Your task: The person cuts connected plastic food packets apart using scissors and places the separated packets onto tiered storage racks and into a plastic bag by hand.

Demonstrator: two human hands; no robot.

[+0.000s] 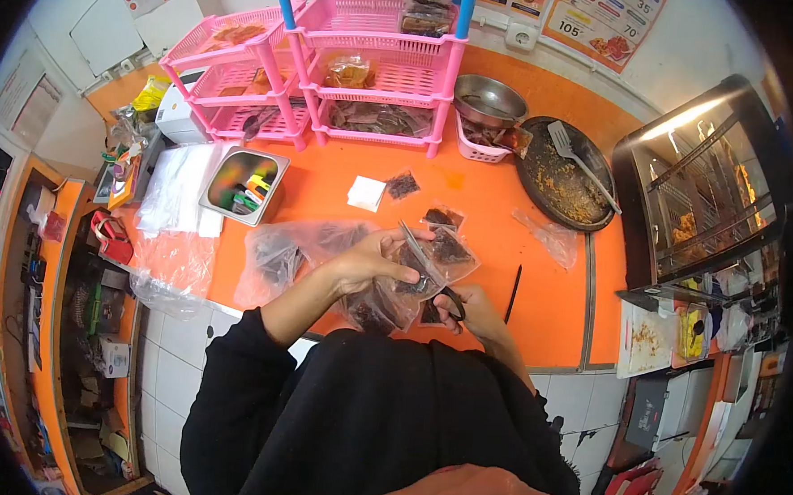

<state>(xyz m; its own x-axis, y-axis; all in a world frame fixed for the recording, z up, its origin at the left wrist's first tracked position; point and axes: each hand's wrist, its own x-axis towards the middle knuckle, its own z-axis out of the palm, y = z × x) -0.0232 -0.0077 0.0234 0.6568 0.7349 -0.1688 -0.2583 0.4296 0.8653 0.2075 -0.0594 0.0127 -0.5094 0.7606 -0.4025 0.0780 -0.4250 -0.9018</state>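
Observation:
In the head view, my left hand [371, 262] is closed on a small clear plastic packet [417, 283] with dark contents. My right hand [475, 316] grips the black handle of a pair of scissors [453, 304], whose metal blades reach up and left across the packet. More clear packets of dark stuff [452, 250] lie just beyond my hands. Under my left forearm spreads a large clear plastic bag [275, 250] with dark contents. A white square packet [365, 193] and a small dark packet [402, 185] lie farther back on the orange table [487, 234].
Pink rack shelves [380, 45] with packets stand at the back. A metal container [245, 186] of utensils is on the left. A dark pan [561, 180] with a spatula [585, 166] and a glass display warmer [700, 192] stand right. A black pen-like stick [513, 294] lies nearby.

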